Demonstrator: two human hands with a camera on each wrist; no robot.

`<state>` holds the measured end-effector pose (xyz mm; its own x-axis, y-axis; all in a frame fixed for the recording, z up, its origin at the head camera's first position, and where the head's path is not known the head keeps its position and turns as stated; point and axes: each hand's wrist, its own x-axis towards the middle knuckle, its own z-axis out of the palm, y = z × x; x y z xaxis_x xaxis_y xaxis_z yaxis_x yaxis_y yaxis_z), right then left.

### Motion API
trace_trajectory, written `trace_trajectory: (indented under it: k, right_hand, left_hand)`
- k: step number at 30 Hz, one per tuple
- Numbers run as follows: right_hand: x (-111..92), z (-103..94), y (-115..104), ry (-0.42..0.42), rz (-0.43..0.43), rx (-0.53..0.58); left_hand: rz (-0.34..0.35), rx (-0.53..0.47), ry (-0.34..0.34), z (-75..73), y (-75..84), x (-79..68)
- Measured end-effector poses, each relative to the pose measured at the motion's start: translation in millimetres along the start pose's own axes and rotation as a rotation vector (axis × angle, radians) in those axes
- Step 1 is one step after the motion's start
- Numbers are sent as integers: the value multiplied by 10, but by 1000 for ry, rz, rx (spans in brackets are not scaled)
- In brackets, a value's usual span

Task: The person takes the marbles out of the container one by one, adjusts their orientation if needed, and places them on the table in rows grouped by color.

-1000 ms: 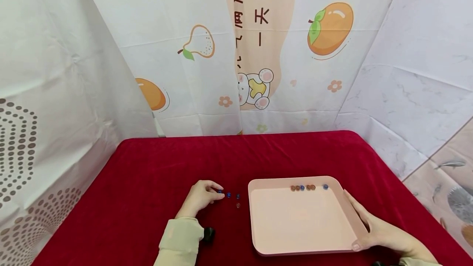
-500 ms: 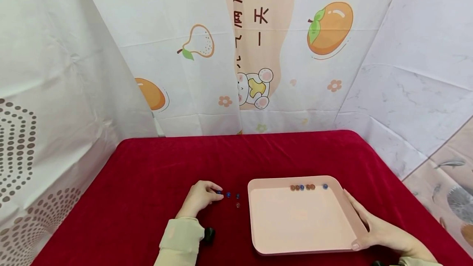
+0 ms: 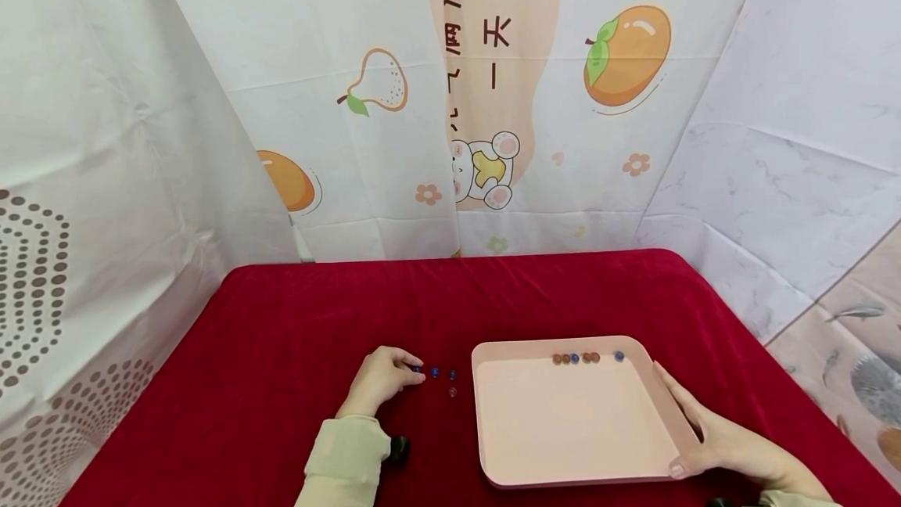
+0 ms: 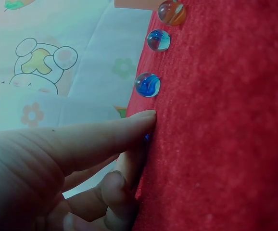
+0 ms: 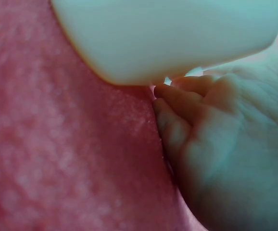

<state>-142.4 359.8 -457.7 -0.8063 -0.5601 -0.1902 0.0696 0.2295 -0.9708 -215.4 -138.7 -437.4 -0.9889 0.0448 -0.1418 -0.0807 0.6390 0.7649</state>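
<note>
My left hand point(image 3: 383, 376) is low over the red cloth, pinching a blue marble point(image 3: 418, 370) between thumb and index finger. In the left wrist view the fingers hide most of that marble; only a blue glint shows. To its right on the cloth lie two more blue-swirled marbles point(image 4: 147, 85) and an orange-brown one point(image 4: 171, 13). At the right, my right hand point(image 3: 725, 444) grips the near right corner of a shallow pink tray point(image 3: 577, 480), thumb over the rim and fingers along the outer side. Several brown marbles point(image 3: 591, 357) and two blue ones point(image 3: 619, 356) sit along the tray's far wall.
A red velvet cloth point(image 3: 338, 303) covers the table. Behind it hangs a white curtain point(image 3: 394, 163) printed with fruit and a cartoon animal; more printed sheets point(image 3: 788, 139) close in the sides.
Almost nothing differs. My left hand keeps its pinch on the blue marble in nearly the same place, and the right hand, tray and other marbles stay put.
</note>
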Motion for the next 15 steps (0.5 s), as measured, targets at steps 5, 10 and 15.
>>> trace_trajectory:
  k: [5,10,15]
  right_hand:
    - [3,-6,3,-3,5,-7]
    - [8,-10,6,-8,10,6]
    - [3,-8,9,-4,11,3]
  left_hand:
    - [-9,9,3,-5,0,-7]
    - [-13,-2,2,-6,-4,-9]
    - [-9,-17,-4,-9,1,-12]
